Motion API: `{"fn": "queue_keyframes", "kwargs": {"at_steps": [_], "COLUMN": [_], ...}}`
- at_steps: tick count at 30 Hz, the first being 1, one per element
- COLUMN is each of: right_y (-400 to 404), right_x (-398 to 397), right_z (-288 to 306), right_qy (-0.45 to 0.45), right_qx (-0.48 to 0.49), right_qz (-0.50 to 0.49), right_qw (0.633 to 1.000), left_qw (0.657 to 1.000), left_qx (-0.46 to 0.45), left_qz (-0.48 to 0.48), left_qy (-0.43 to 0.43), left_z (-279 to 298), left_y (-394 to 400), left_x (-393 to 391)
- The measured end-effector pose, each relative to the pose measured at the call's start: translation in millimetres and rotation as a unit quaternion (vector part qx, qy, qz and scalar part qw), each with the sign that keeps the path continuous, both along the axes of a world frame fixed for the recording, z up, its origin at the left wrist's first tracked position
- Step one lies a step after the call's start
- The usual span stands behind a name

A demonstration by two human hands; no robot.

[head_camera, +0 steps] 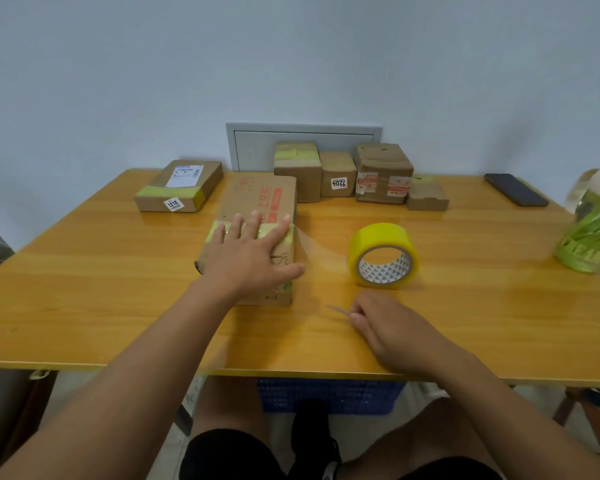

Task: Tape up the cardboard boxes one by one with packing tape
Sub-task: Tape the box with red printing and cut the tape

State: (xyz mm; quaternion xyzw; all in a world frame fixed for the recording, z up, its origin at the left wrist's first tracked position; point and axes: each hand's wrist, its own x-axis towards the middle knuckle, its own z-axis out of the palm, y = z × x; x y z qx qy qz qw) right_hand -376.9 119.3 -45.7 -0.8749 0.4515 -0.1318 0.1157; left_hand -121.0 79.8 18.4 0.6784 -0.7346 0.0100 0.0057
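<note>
With the left hand [248, 252] spread flat on the near box [257, 233] and the right hand [392, 327] pinching a thin blade [338, 309], the slack tape strip [321, 251] running right to the roll [383, 254] could cut ragged, I'd say.

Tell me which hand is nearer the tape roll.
Right. The right hand rests just in front of the tape roll; the left hand lies flat on the box beside it.

green bottle [589, 230] cut off at right edge, blue crate [329, 396] half-hidden under table [84, 289]
</note>
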Motion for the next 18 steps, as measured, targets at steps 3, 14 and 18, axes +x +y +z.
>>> {"fn": "queue_keyframes", "kwargs": {"at_steps": [3, 14, 18], "right_y": [1.3, -49.7, -62.9], "right_x": [1.5, 97.2, 106.2], "right_z": [11.9, 70.6, 62.3], "right_qy": [-0.169, -0.563, -0.549], "right_qx": [0.003, 0.072, 0.073], "right_qz": [-0.033, -0.067, -0.095], "right_qw": [0.985, 0.821, 0.827], "left_qw": [1.0, 1.0, 1.0], "left_qx": [-0.006, -0.009, -0.013], "left_qz": [-0.002, -0.006, -0.005], "left_qy": [0.002, -0.003, -0.001], "left_z": [-1.6, -2.2, -3.0], "left_y": [-0.3, -1.1, -1.3], "left_x": [0.8, -0.4, 0.1]}}
